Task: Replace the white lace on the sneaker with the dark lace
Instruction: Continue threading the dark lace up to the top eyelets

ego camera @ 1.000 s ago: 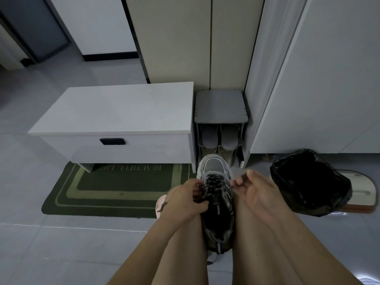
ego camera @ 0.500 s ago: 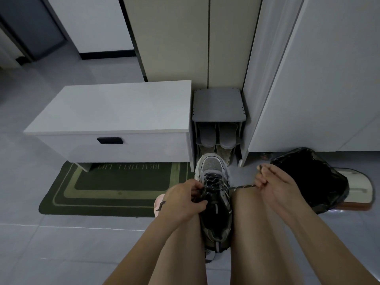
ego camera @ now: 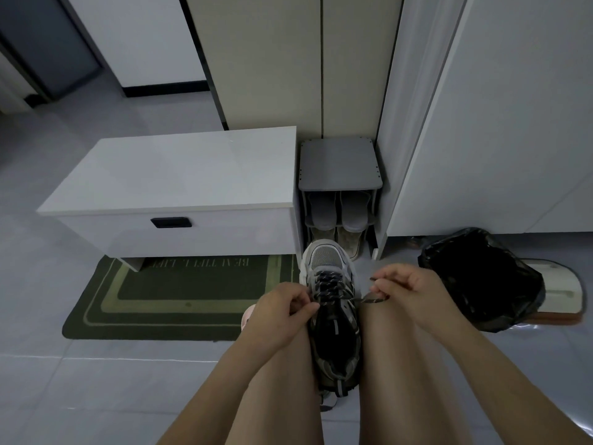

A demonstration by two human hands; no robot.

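A grey and black sneaker stands toe-away between my knees, with a dark speckled lace crossed through its upper eyelets. My left hand rests against the shoe's left side, fingers curled and pinching at the lace by the eyelets. My right hand sits just right of the shoe above my knee and pinches the free end of the dark lace, which runs slack from the right eyelets to its fingers. No white lace is visible.
A white drawer bench stands ahead on the left, over a green doormat. A small grey shoe rack with slippers is right behind the sneaker. A black plastic bag lies at the right by white cabinets.
My right hand pulled the lace end out to the right, then came back toward the shoe, leaving the lace slack. The left hand stayed at the eyelets.
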